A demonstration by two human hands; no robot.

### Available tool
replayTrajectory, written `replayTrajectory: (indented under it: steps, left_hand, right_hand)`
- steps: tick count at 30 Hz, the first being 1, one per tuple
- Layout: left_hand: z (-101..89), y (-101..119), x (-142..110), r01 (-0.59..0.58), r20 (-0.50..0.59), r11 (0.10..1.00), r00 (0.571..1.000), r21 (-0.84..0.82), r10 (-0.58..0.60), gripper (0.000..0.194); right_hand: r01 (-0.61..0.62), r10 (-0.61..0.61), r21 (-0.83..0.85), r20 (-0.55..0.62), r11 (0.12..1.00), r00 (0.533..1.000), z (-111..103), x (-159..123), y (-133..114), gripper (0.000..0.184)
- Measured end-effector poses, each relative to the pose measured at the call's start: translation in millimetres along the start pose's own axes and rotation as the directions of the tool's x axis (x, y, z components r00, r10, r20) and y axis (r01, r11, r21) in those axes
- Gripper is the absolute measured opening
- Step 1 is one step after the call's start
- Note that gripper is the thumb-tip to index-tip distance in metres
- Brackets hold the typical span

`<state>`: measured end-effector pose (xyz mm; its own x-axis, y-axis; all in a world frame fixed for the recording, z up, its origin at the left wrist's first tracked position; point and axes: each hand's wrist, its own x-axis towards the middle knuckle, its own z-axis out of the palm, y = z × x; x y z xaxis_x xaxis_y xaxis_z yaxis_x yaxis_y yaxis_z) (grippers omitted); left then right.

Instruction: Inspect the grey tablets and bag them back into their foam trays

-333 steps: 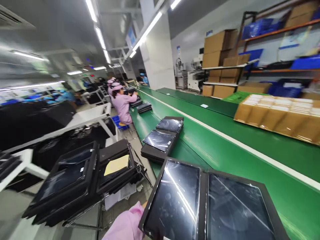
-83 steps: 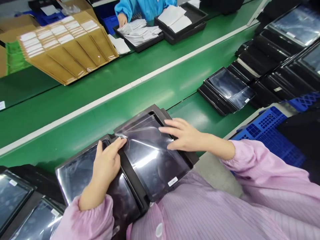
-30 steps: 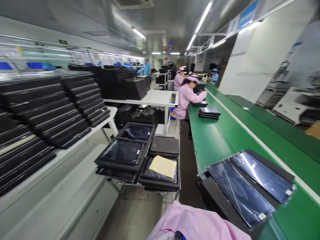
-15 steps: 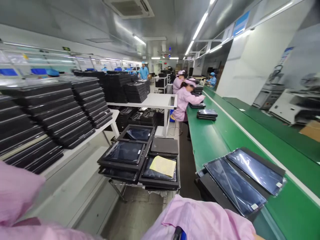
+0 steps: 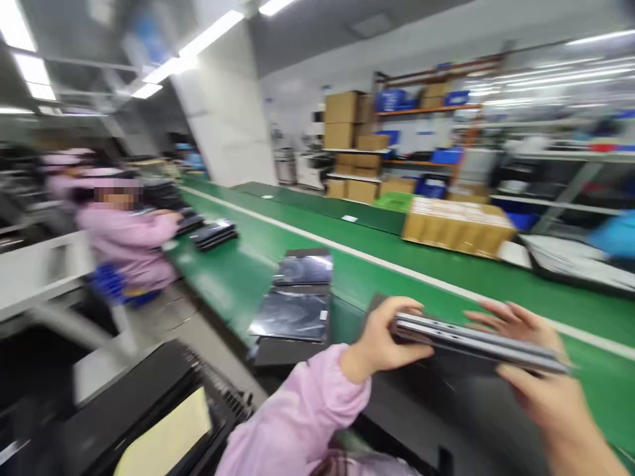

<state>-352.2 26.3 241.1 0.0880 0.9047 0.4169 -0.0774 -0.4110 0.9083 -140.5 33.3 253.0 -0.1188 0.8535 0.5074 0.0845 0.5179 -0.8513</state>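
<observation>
Between my hands is a slim tablet (image 5: 476, 342), turned edge-on so that its silver side with small openings faces me. My left hand (image 5: 384, 337) grips its left end, thumb below and fingers above. My right hand (image 5: 543, 377) holds the right end, thumb along the near side and fingers spread behind. Below lies a dark flat surface (image 5: 461, 410), partly hidden by my hands. To the left on the green bench, film-covered screens (image 5: 292, 316) rest on black foam trays (image 5: 282, 352).
The long green bench (image 5: 238, 277) carries a stack of devices (image 5: 214, 235) further off. A person in pink (image 5: 124, 228) sits beside it. A carton (image 5: 456, 228) stands across the bench. Black trays (image 5: 143, 390) with a yellow sheet (image 5: 166, 436) are at lower left.
My view has swung right, from the shelves and trolley to the bench. Both hands have come into sight, holding the tablet. The foam trays with screens now appear further left.
</observation>
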Motion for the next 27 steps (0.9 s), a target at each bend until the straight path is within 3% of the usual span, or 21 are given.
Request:
replayTrajectory:
  steps: [2,5,9,13,17,21,27]
  left_hand:
    - [-6.7,4.9,14.1,-0.049,0.029,0.997,0.998,-0.059,0.051,0.067]
    - [-14.2,6.1,23.1,-0.043,0.068,0.999,0.997,-0.016,0.044,0.055]
    - [-20.5,6.6,18.0,-0.063,0.121,0.993,0.991,0.098,0.051,0.053]
    - [-22.4,6.0,15.6,-0.18,0.167,0.98,0.972,0.084,0.165,0.049]
    - [-22.6,5.9,14.9,-0.276,0.225,0.959,0.941,0.069,0.254,0.044]
    - [-22.6,6.4,13.0,-0.315,0.268,0.946,0.92,0.077,0.285,0.043]
    - [-24.5,8.6,11.1,-0.355,0.302,0.934,0.896,0.049,0.325,0.038]
  right_hand:
    - [-0.039,0.037,0.131,0.021,0.991,0.999,-3.8,0.6,3.8,0.058]
    - [-0.06,0.056,0.08,0.046,0.995,0.997,-3.4,5.2,8.9,0.05]
    - [0.011,-0.017,0.188,0.033,0.982,0.999,3.7,2.3,7.0,0.044]
    - [0.068,-0.095,0.28,0.083,0.958,0.992,6.9,-2.5,4.5,0.039]
    - [0.09,-0.126,0.292,0.107,0.952,0.986,5.7,-5.2,4.4,0.038]
    - [0.067,-0.104,0.279,0.12,0.958,0.987,4.9,-9.0,3.6,0.039]
    - [0.111,-0.169,0.303,0.174,0.947,0.97,3.4,-12.5,-1.7,0.036]
